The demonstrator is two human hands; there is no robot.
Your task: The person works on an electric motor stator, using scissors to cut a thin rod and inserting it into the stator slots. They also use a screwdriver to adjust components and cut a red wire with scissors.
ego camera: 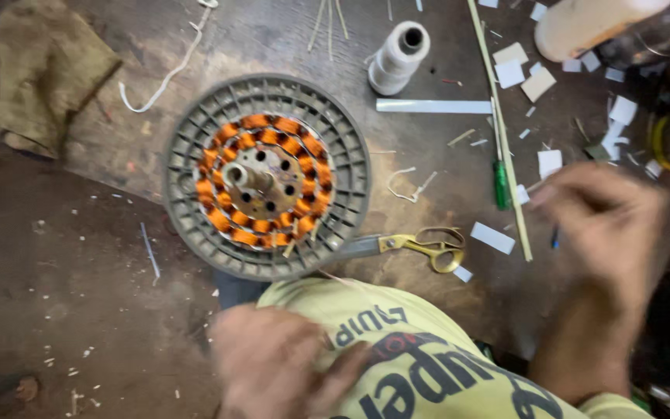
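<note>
The stator lies fully wound in copper with neither of the hands on it, the left hand empty at the shirt and the right hand loose over the paper strips.

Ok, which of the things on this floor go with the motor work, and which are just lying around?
In use:
stator with orange coils
right hand, near white paper slips
left hand, against the yellow shirt
thread spool
scissors, beside the stator

Lying about:
rag
white cord
green screwdriver
bottle
</note>
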